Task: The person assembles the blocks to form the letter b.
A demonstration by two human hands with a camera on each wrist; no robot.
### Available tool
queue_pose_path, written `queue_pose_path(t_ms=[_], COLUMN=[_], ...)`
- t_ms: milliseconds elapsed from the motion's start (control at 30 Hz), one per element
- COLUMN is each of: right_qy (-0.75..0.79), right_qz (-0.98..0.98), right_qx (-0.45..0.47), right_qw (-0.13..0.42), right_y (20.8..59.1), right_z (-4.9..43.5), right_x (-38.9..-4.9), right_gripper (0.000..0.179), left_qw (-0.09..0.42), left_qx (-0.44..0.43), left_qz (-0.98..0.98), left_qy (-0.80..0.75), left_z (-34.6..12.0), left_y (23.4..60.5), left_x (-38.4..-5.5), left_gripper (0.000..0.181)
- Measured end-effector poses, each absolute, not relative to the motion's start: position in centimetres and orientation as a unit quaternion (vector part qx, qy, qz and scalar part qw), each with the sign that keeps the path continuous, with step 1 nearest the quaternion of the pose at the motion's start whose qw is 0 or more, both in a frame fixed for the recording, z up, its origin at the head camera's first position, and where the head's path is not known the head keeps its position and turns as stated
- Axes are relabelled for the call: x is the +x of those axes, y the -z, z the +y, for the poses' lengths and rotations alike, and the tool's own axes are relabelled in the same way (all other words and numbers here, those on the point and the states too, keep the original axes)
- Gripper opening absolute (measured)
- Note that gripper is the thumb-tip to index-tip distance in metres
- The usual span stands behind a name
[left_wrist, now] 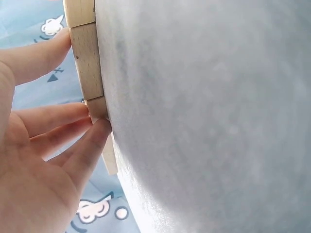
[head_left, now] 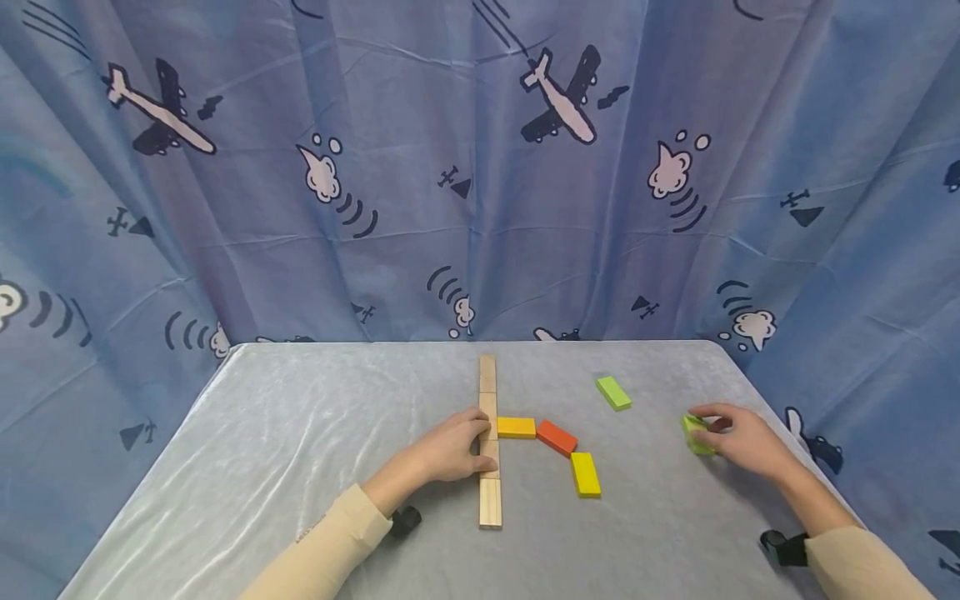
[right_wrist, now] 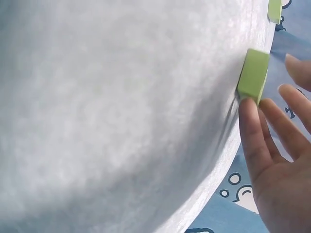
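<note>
A straight row of plain wooden blocks [head_left: 490, 504] runs front to back along the middle of the table. From its left side, my left hand [head_left: 452, 446] touches the row with thumb and fingertips spread along it; the left wrist view shows these fingers [left_wrist: 53, 119] fairly straight against the wood. At the table's right, my right hand [head_left: 742, 442] is at a light green block [head_left: 696, 433]. One fingertip meets the block's near end in the right wrist view, while the thumb [right_wrist: 296, 70] stands apart from it.
A yellow-orange block [head_left: 517, 427] extends rightward from the wooden row. Beyond it a red-orange block [head_left: 557, 437] slants toward a yellow block [head_left: 586, 475], forming a curve. Another light green block [head_left: 614, 393] lies farther back. A blue patterned curtain [head_left: 480, 183] hangs behind the table [head_left: 337, 383].
</note>
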State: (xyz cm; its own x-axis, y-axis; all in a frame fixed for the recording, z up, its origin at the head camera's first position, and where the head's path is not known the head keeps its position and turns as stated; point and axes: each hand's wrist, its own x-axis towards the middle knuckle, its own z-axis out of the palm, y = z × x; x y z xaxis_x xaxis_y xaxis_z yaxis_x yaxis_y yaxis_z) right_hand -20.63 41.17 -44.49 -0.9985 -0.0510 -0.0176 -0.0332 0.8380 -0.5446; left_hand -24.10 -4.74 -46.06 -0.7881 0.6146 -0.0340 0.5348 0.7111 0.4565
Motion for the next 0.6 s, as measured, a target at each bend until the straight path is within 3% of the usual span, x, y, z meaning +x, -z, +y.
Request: queue_pose_path(t_ms=[300, 600], right_qy=[0.302, 0.277], right_qz=[0.952, 0.960], right_qx=[-0.016, -0.021], right_qw=[0.046, 0.043], right_y=[44.9, 45.6], right_z=[41.9, 42.1], right_x=[-20.7, -21.2], right_gripper=[0.069, 0.072], left_qw=[0.092, 0.093], left_qx=[0.311, 0.306], left_qz=[0.920, 0.922], left_qy=[-0.218, -0.220], left_z=[-4.7, -4.7], left_y=[46.1, 46.1], left_x=[-24.1, -24.0], left_gripper=[0.062, 0.062])
